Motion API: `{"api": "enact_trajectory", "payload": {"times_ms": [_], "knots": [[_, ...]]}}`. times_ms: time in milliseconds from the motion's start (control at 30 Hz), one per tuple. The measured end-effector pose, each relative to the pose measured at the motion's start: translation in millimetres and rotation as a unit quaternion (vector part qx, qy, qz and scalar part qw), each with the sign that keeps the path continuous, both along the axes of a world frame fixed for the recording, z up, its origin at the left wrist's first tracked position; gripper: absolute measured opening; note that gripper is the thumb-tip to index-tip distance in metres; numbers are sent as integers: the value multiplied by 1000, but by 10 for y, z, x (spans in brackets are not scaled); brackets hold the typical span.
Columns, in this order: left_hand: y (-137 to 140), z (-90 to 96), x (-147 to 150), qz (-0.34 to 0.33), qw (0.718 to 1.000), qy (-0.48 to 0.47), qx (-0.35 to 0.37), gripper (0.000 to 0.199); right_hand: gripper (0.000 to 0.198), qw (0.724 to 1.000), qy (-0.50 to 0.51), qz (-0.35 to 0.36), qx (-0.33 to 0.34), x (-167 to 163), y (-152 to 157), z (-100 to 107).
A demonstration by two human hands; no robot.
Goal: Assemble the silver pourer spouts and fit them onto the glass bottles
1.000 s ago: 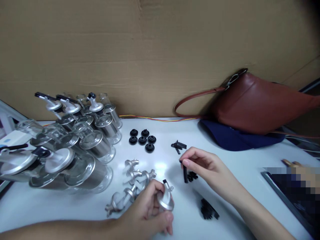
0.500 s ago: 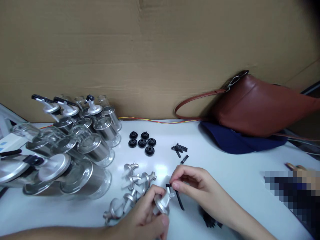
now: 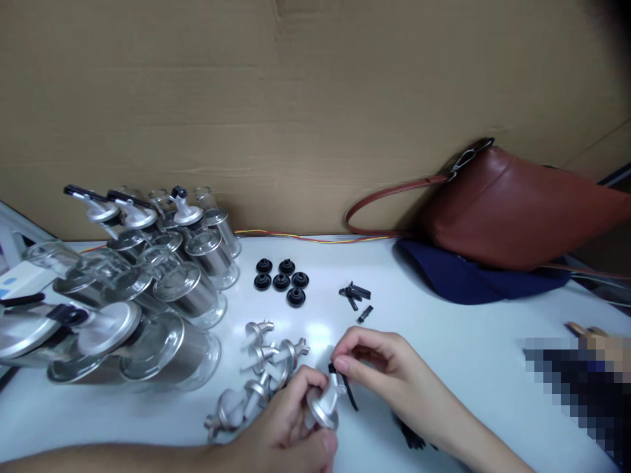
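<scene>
Fingers point(image 3: 304, 380) of the left hand point(image 3: 293, 433) are closed around a silver metal pourer point(image 3: 323, 406), held above the near middle of the counter point(image 3: 483, 341) with its spout pointing up and away. The right hand point(image 3: 382, 364) is just beside it, thumb and forefinger pinched together on a thin black strip point(image 3: 350, 394) that hangs down to the right of the pourer. A black piece point(image 3: 332, 368) sits at the spout's tip, touching or nearly touching those fingertips; whether it joins the strip cannot be told.

Just left of the hands, more metal pourers point(image 3: 256, 393) lie in a loose cluster. Beyond them, six round black stoppers point(image 3: 281, 282) are grouped on the counter. To their right lie a few small black parts point(image 3: 359, 291), with one single black part point(image 3: 365, 314) slightly nearer. A black pile point(image 3: 412, 435) is partly hidden under the right wrist.

Glass bottles with metal sleeves point(image 3: 180, 289) crowd the left side, some topped with pourers bearing black levers. At the far right, a brown bag point(image 3: 513, 207) rests on a navy cap point(image 3: 444, 279), and red and yellow wires point(image 3: 305, 238) run along the cardboard point(image 3: 296, 112) behind.
</scene>
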State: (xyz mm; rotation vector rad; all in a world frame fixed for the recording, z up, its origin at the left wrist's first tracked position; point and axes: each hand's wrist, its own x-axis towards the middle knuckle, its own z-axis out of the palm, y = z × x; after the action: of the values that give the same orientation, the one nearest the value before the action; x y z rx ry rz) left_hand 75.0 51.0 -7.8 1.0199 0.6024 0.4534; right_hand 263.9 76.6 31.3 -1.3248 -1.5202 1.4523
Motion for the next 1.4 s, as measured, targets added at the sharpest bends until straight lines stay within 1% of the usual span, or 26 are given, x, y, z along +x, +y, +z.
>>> {"api": "enact_trajectory", "payload": {"times_ms": [67, 100, 167, 200, 367, 467, 567, 700, 833, 1000, 1067, 1167, 1267, 1400], "knots": [[-26, -36, -5, 27, 999, -31, 2, 56, 26, 1000, 6, 4, -12, 0, -12, 9], [-39, -54, -7, 36, 998, -44, 1, 60, 28, 1000, 10, 4, -17, -1, -17, 10], [-58, -81, -12, 38, 998, -58, 0, 70, 32, 999, 17, 9, -31, -6, -21, 5], [-65, -86, -16, 29, 998, -59, 0, 73, 34, 999, 19, 13, -35, -9, -20, 0], [-62, -20, -49, 16, 1000, -25, -3, 79, 39, 998, 37, 22, -45, 10, -2, 1], [-52, 30, -59, 3, 1000, 0, 3, 82, 35, 996, 53, 26, -63, 40, 1, 17], [-56, 18, -59, 9, 1000, -11, 4, 79, 31, 993, 80, 31, -87, 46, 2, 16], [-72, -40, -60, 22, 999, -34, 0, 70, 37, 983, 128, 22, -128, 8, 9, -1], [-62, -36, -54, 30, 999, -28, 4, 63, 39, 985, 131, 7, -117, -28, 6, -12], [-46, 6, -28, 55, 998, -29, 7, 59, 35, 990, 110, 23, -89, 34, 10, 3], [-49, 12, -21, 54, 998, -39, 8, 57, 32, 985, 118, 58, -111, 91, 21, 6], [-57, 12, -18, 51, 998, -45, -4, 48, 32, 969, 144, 98, -176, 164, 40, -12], [-61, -2, -20, 59, 997, -50, -15, 42, 33, 967, 139, 83, -198, 185, 53, -34], [-56, -15, -30, 54, 997, -56, -19, 47, 33, 965, 141, 73, -207, 160, 53, -9]]}}
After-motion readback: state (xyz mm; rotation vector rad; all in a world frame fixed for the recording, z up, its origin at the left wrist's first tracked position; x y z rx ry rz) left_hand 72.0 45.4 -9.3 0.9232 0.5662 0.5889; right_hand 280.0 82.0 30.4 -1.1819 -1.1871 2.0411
